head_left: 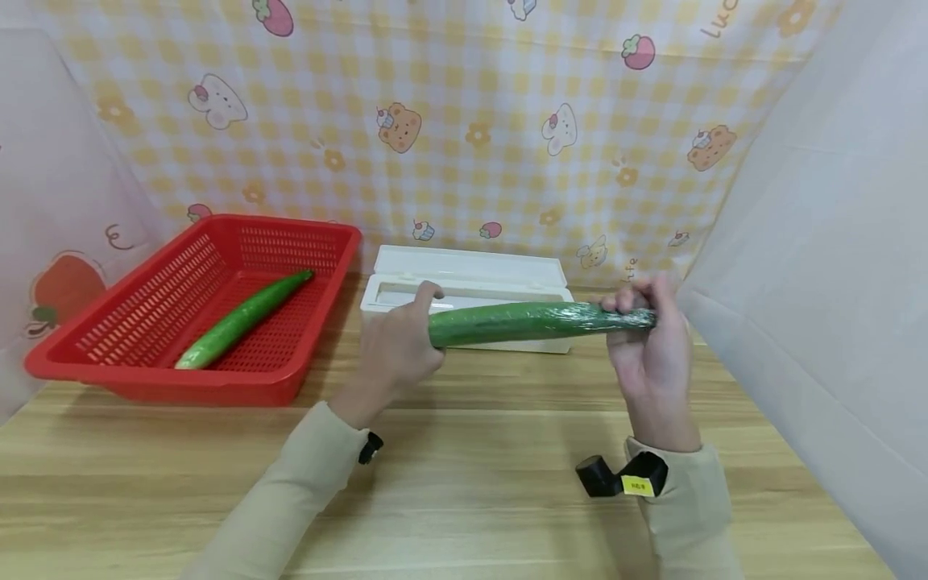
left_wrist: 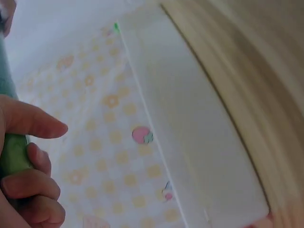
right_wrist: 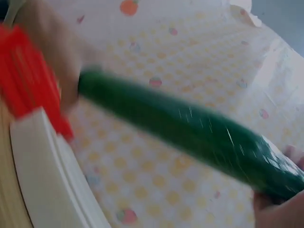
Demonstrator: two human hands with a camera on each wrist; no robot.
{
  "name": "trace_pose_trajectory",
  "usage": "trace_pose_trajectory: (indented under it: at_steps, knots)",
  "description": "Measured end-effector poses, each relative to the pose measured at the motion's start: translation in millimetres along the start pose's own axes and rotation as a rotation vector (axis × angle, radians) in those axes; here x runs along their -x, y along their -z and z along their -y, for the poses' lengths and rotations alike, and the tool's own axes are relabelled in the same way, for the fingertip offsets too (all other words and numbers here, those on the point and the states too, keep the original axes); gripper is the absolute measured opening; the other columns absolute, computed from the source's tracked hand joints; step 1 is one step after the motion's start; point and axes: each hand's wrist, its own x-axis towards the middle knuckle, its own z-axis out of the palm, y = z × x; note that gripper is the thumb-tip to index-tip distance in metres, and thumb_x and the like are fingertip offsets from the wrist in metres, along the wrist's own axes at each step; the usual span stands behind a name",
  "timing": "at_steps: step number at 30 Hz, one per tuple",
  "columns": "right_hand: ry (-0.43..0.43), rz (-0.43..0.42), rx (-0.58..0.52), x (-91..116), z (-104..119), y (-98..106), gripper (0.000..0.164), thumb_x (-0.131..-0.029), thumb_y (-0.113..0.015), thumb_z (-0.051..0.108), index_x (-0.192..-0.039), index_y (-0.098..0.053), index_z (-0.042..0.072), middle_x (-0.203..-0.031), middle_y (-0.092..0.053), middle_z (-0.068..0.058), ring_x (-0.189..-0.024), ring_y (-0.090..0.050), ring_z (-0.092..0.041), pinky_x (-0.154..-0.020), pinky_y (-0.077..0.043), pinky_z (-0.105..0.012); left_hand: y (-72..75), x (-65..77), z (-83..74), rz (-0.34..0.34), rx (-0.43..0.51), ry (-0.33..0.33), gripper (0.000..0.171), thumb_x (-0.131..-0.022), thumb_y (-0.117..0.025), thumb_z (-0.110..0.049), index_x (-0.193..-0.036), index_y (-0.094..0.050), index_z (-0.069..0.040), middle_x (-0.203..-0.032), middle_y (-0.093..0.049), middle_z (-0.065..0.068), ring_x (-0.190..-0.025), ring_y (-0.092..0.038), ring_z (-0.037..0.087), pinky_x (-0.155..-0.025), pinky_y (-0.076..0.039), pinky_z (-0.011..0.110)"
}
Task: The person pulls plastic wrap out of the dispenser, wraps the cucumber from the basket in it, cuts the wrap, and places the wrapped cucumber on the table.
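The held cucumber (head_left: pixel 507 322) is suspended between two hands above the worktop (head_left: pixel 471 483), in front of the white box (head_left: pixel 471 283), part of which is hidden by it. The hands are set well apart. One end, before the left part of the box, is gripped by the left hand (head_left: pixel 397 346), whose lower fingers are seen curled round it in the left wrist view. The other end, beyond the right side of the box, is clasped between the thumb and fingers of the right hand (head_left: pixel 656 354). That end is covered by shiny clear film (head_left: pixel 605 316), by which creases and highlights are shown.

The lid (head_left: pixel 464 263) of the box is raised along its back edge. To the left of the box a red basket (head_left: pixel 210 392) is placed, in which a second cucumber (head_left: pixel 246 318) is laid slantwise. Behind the box a yellow-checked curtain (head_left: pixel 471 173) is hung, printed with bears, strawberries and flowers. Nearer than the box, both forearms are covered by beige sleeves (head_left: pixel 312 459), and a black device (head_left: pixel 616 477) with a yellow label is worn at the right wrist.
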Motion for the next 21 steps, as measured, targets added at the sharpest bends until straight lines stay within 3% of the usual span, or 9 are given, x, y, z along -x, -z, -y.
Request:
trace_pose_trajectory:
  at_steps: [3, 5, 7, 8, 10, 12, 15, 21]
  knots:
    - [-0.047, 0.149, 0.692, -0.9, 6.2, 5.8, 0.026, -0.097, -0.049, 0.023, -0.097, -0.064, 0.003, -0.079, -0.065, -0.004, -0.072, -0.062, -0.015, -0.074, -0.052, -0.026, 11.6, -1.3, 9.8, 0.027, -0.058, -0.019, 0.055, -0.064, -0.067, -0.009, -0.115, -0.047, -0.014, -0.054, -0.05, -0.001, -0.042, -0.038, 0.014, -0.038, -0.028, 0.025]
    - [-0.113, 0.318, 1.156, 1.1, 10.5, 9.8, 0.027, -0.097, -0.049, 0.027, -0.113, -0.061, 0.008, -0.093, -0.067, -0.003, -0.08, -0.063, -0.015, -0.072, -0.052, -0.026, 17.0, -1.7, 14.7, 0.056, -0.079, -0.038, 0.053, -0.066, -0.066, -0.009, -0.115, -0.048, -0.016, -0.057, -0.051, -0.002, -0.043, -0.038, 0.014, -0.038, -0.028, 0.025]
    - [-0.188, 0.515, 1.479, 4.3, 11.5, 12.3, 0.038, -0.096, -0.05, 0.034, -0.127, -0.053, 0.013, -0.108, -0.063, -0.006, -0.087, -0.062, -0.017, -0.073, -0.052, -0.03, 19.4, -1.8, 17.7, 0.083, -0.082, -0.056, 0.053, -0.066, -0.065, -0.008, -0.116, -0.05, -0.018, -0.06, -0.053, -0.002, -0.043, -0.037, 0.014, -0.038, -0.028, 0.025]
    - [-0.23, 0.604, 1.581, 5.9, 10.2, 12.6, 0.044, -0.094, -0.051, 0.039, -0.131, -0.049, 0.015, -0.113, -0.062, -0.008, -0.091, -0.061, -0.018, -0.074, -0.051, -0.033, 19.7, -1.9, 18.5, 0.094, -0.08, -0.067, 0.054, -0.066, -0.064, -0.007, -0.117, -0.05, -0.019, -0.061, -0.053, -0.003, -0.043, -0.036, 0.013, -0.038, -0.028, 0.025]
    - [-0.309, 0.706, 1.686, 8.3, 4.5, 11.2, 0.055, -0.089, -0.056, 0.045, -0.135, -0.044, 0.018, -0.115, -0.06, -0.01, -0.089, -0.06, -0.02, -0.072, -0.051, -0.035, 19.8, -1.8, 18.8, 0.114, -0.067, -0.089, 0.056, -0.066, -0.064, -0.007, -0.119, -0.05, -0.019, -0.063, -0.053, -0.004, -0.044, -0.036, 0.012, -0.038, -0.028, 0.024]
    - [-0.322, 0.744, 1.756, 9.4, -3.4, 8.0, 0.059, -0.084, -0.058, 0.053, -0.131, -0.047, 0.019, -0.107, -0.061, -0.006, -0.083, -0.058, -0.015, -0.071, -0.048, -0.033, 20.0, -1.9, 18.4, 0.124, -0.055, -0.105, 0.059, -0.064, -0.064, -0.006, -0.12, -0.049, -0.019, -0.062, -0.051, -0.004, -0.043, -0.034, 0.012, -0.038, -0.027, 0.024]
    - [-0.248, 0.757, 1.812, 9.5, -12.7, 4.0, 0.054, -0.082, -0.059, 0.055, -0.12, -0.052, 0.016, -0.086, -0.059, 0.0, -0.067, -0.051, -0.012, -0.063, -0.044, -0.028, 21.1, -2.2, 18.0, 0.133, -0.032, -0.093, 0.061, -0.064, -0.065, -0.005, -0.121, -0.049, -0.019, -0.064, -0.051, -0.003, -0.044, -0.036, 0.012, -0.039, -0.029, 0.024]
    - [-0.075, 0.696, 1.944, 11.4, -15.4, 4.0, 0.057, -0.081, -0.061, 0.053, -0.126, -0.052, 0.019, -0.087, -0.063, 0.001, -0.065, -0.051, -0.01, -0.06, -0.041, -0.027, 23.3, -5.2, 17.1, 0.206, 0.188, 0.023, 0.068, -0.069, -0.075, -0.015, -0.129, -0.042, -0.017, -0.083, -0.062, 0.002, -0.06, -0.052, 0.016, -0.051, -0.042, 0.026]
